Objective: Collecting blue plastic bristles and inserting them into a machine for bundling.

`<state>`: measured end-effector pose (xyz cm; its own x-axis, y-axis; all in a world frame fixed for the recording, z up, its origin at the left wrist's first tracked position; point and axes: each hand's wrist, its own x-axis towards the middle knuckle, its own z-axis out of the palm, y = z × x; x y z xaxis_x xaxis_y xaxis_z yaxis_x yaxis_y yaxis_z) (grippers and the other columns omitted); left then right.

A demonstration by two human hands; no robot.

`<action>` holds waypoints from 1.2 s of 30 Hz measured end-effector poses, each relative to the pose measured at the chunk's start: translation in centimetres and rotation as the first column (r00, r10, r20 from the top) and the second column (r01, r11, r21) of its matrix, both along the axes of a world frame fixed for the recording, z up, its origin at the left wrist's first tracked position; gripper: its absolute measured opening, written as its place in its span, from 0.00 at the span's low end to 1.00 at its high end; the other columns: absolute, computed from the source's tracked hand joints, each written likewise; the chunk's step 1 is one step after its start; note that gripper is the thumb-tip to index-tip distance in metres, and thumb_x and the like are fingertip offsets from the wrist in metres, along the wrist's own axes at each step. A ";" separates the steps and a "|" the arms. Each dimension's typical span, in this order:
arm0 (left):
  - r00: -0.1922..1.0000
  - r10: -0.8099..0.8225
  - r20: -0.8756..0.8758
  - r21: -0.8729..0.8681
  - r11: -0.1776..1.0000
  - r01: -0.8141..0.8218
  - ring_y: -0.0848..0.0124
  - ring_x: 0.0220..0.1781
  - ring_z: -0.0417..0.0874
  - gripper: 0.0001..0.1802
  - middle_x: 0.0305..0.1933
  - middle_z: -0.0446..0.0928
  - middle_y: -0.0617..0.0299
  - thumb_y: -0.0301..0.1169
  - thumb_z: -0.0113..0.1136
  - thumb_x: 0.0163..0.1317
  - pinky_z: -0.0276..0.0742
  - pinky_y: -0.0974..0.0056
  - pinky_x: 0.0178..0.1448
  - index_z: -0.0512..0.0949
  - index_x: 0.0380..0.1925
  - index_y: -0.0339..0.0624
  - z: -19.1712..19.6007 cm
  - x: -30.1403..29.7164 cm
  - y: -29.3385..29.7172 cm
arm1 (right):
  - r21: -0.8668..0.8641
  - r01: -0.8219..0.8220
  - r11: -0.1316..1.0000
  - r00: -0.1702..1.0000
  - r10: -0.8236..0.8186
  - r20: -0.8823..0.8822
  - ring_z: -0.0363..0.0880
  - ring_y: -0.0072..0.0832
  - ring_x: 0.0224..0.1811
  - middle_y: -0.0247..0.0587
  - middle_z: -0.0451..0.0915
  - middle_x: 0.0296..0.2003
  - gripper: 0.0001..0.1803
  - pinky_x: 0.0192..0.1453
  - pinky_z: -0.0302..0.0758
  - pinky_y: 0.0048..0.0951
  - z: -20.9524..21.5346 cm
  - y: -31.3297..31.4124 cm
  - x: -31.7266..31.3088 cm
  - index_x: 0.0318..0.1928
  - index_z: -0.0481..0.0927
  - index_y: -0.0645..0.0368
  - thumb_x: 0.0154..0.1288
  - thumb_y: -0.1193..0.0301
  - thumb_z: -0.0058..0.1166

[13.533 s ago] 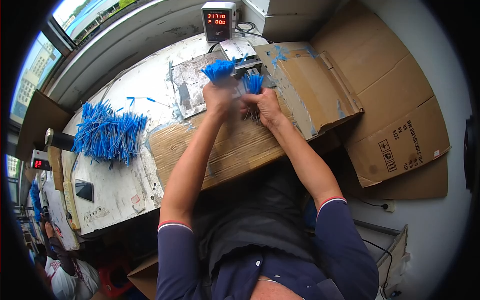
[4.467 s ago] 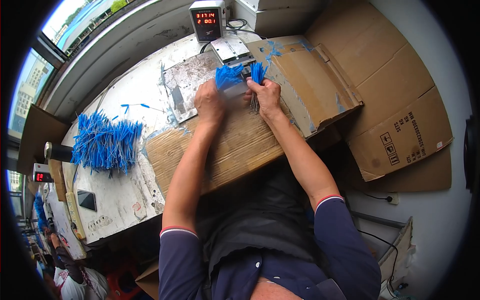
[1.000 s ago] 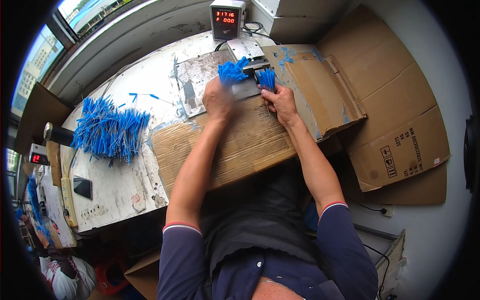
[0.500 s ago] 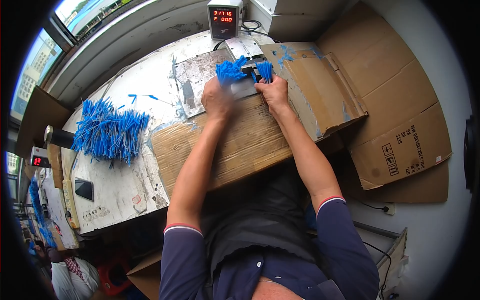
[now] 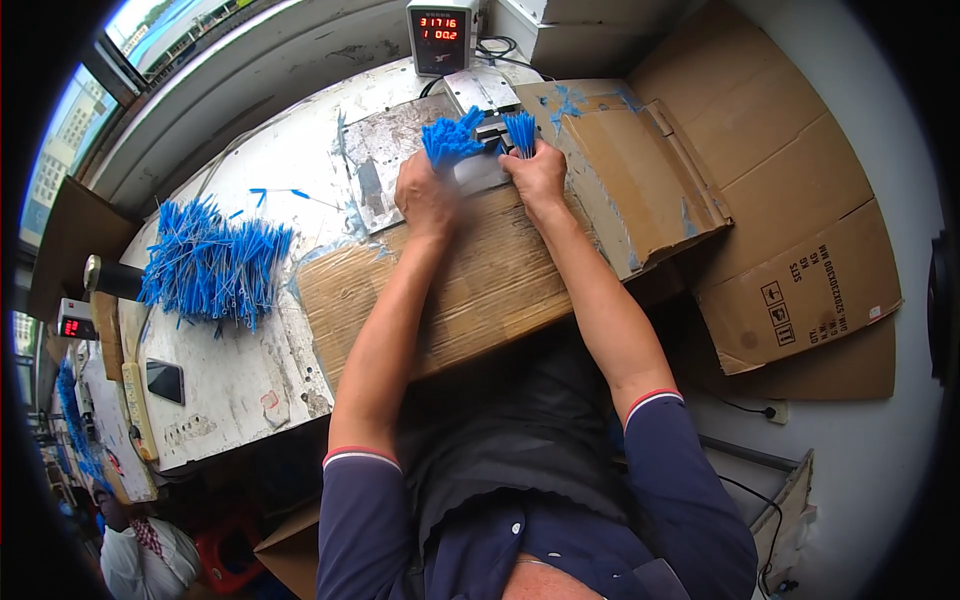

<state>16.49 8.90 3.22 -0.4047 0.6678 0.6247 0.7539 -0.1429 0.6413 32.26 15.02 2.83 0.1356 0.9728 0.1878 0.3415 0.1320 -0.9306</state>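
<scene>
Left hand (image 5: 425, 195) grips a blue tie bunch (image 5: 450, 140); right hand (image 5: 537, 175) grips a smaller bunch (image 5: 520, 130).

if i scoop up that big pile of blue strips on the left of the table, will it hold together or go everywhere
Probably scatters. The pile of blue strips lies loose and fanned, with no band showing, and a few strays lie apart on the white table, so pieces would likely slip out. They look thin and light, likely bendy, so they should sag. The left hand grips its own bunch tightly.
</scene>
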 end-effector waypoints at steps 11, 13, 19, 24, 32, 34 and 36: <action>0.991 -0.110 -0.073 -0.098 0.990 0.103 0.43 0.39 0.84 0.04 0.33 0.83 0.45 0.25 0.58 0.60 0.78 0.43 0.44 0.79 0.35 0.42 0.2 0.3 -0.2 | -0.127 -0.164 0.978 0.819 0.063 -0.570 0.76 0.18 0.19 0.33 0.80 0.24 0.05 0.19 0.73 0.20 1.6 -2.8 1.6 0.33 0.82 0.61 0.63 0.75 0.66; 0.990 -0.127 -0.060 -0.097 0.988 0.121 0.43 0.40 0.84 0.03 0.34 0.83 0.45 0.25 0.59 0.60 0.78 0.43 0.44 0.79 0.34 0.42 0.5 0.4 -0.3 | -0.134 -0.138 0.981 0.827 0.040 -0.560 0.76 0.18 0.19 0.34 0.81 0.25 0.04 0.19 0.76 0.22 1.7 -3.2 1.9 0.34 0.82 0.61 0.63 0.77 0.65; 0.990 -0.105 -0.099 -0.125 0.988 0.093 0.45 0.40 0.84 0.03 0.33 0.83 0.48 0.27 0.61 0.59 0.78 0.44 0.45 0.80 0.33 0.43 0.6 0.5 -0.5 | -0.185 -0.250 0.951 0.807 0.099 -0.582 0.78 0.20 0.20 0.35 0.82 0.27 0.07 0.20 0.79 0.24 2.6 -4.5 2.7 0.36 0.81 0.62 0.60 0.79 0.66; 0.984 -0.080 -0.161 -0.137 0.989 0.058 0.47 0.41 0.84 0.05 0.34 0.83 0.50 0.28 0.63 0.56 0.78 0.45 0.46 0.80 0.33 0.44 0.0 0.2 -0.4 | -0.224 -0.264 0.938 0.866 0.129 -0.482 0.79 0.22 0.20 0.37 0.81 0.26 0.08 0.21 0.79 0.24 2.8 -4.7 2.4 0.36 0.77 0.61 0.60 0.80 0.65; 0.993 0.006 -0.119 -0.107 0.994 -0.019 0.48 0.40 0.85 0.04 0.35 0.83 0.51 0.29 0.62 0.62 0.78 0.48 0.45 0.84 0.37 0.47 -1.1 -0.6 0.5 | -0.159 -0.145 0.977 0.912 0.069 -0.404 0.79 0.23 0.19 0.38 0.80 0.24 0.04 0.18 0.80 0.28 2.4 -3.8 0.9 0.33 0.78 0.64 0.58 0.80 0.61; 1.000 0.013 0.002 0.041 0.999 -0.013 0.47 0.38 0.83 0.11 0.31 0.81 0.50 0.37 0.60 0.67 0.77 0.47 0.43 0.80 0.31 0.42 -1.3 -0.8 0.5 | -0.153 -0.128 0.980 0.920 0.059 -0.388 0.80 0.23 0.19 0.39 0.80 0.24 0.04 0.17 0.80 0.28 2.5 -3.6 0.4 0.32 0.78 0.65 0.59 0.81 0.61; 0.998 0.023 0.050 0.019 1.000 -0.024 0.47 0.38 0.83 0.10 0.32 0.81 0.50 0.36 0.60 0.68 0.77 0.47 0.43 0.80 0.32 0.43 -0.9 -0.4 0.3 | -0.149 -0.106 0.983 0.932 0.046 -0.360 0.80 0.24 0.19 0.40 0.80 0.24 0.04 0.17 0.81 0.28 2.4 -3.3 0.3 0.32 0.77 0.66 0.59 0.81 0.60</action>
<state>16.10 9.18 2.34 -0.4512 0.6456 0.6161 0.7243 -0.1384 0.6755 32.54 11.71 5.22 0.0884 0.9959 -0.0209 -0.0184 -0.0194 -0.9996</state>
